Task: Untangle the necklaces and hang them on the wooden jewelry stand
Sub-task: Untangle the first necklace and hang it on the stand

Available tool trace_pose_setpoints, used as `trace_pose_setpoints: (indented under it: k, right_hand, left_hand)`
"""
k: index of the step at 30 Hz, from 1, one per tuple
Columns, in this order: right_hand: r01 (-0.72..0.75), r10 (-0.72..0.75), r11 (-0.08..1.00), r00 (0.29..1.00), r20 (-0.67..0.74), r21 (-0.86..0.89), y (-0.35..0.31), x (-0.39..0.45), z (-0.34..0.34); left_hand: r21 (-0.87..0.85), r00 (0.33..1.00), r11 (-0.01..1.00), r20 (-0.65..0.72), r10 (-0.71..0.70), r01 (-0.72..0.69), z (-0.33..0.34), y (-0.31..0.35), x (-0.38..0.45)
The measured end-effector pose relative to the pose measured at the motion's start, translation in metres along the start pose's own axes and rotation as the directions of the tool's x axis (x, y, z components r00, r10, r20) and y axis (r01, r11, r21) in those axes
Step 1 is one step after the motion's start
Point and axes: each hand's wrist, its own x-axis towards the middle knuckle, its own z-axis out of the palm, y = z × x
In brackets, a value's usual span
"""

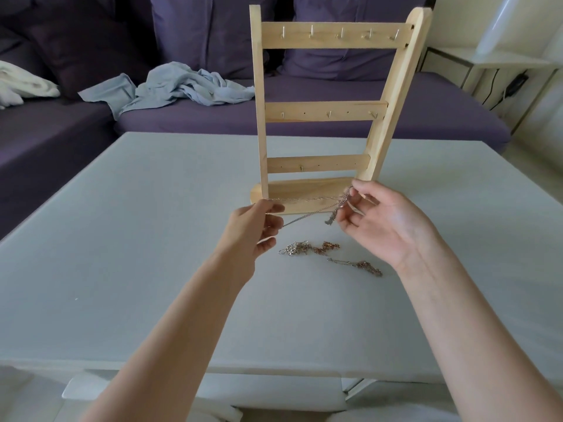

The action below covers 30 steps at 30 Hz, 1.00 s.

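A wooden jewelry stand [323, 111] stands upright on the pale table [122, 239], with three crossbars carrying small metal hooks, all bare. In front of its base I hold a thin silver necklace [307, 198] stretched between both hands. My left hand [254, 226] pinches its left end. My right hand [380, 220] pinches the other end, where a small pendant dangles. Below the hands, a tangled heap of silver and rose-gold chains [307, 248] lies on the table, and another chain [359, 265] lies just right of it.
A purple sofa [304, 117] runs behind the table, with a crumpled light-blue cloth [182, 86] and a white cloth [21, 83] on it. A white side table [487, 65] with cables stands at the far right.
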Motion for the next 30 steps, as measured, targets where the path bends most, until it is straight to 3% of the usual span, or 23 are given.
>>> trace_pose_setpoints:
  k: [2,5,11,16,20,23,27,30]
  right_hand:
    - [0.085,-0.098,0.974,0.994,-0.051,-0.209,0.003,0.000,0.001]
    - [0.162,-0.258,0.752,0.964,-0.060,-0.639,0.012,-0.002,0.004]
    - [0.017,0.080,0.574,0.994,0.077,-0.819,0.027,-0.006,0.007]
    - [0.065,0.116,0.429,0.985,0.127,-0.901,0.026,-0.006,0.002]
    - [0.090,0.129,0.474,0.977,0.170,-0.876,0.025,-0.007,0.001]
    - [0.108,0.096,0.412,0.982,0.161,-0.905,0.024,-0.005,-0.002]
    - [0.104,0.079,0.434,0.985,0.153,-0.895,0.023,-0.003,-0.005]
    - [0.107,0.075,0.368,0.987,0.144,-0.924,0.024,-0.002,-0.008]
  left_hand:
    - [-0.008,1.000,1.000,-0.005,0.007,-0.007,0.000,0.000,0.000]
    - [-0.108,0.999,0.994,0.030,0.034,-0.031,0.000,0.005,0.000]
    - [-0.392,0.961,0.918,0.227,0.157,-0.057,0.001,0.021,-0.005]
    - [-0.563,0.980,0.820,0.085,0.179,-0.100,-0.008,0.029,-0.002]
    - [-0.359,0.965,0.896,-0.114,0.235,-0.261,-0.016,0.029,0.002]
    - [-0.204,0.921,0.907,-0.216,0.325,-0.368,-0.021,0.031,0.004]
    - [0.031,0.868,0.911,-0.293,0.401,-0.411,-0.033,0.029,0.009]
    - [0.255,0.817,0.867,-0.300,0.492,-0.428,-0.039,0.026,0.011]
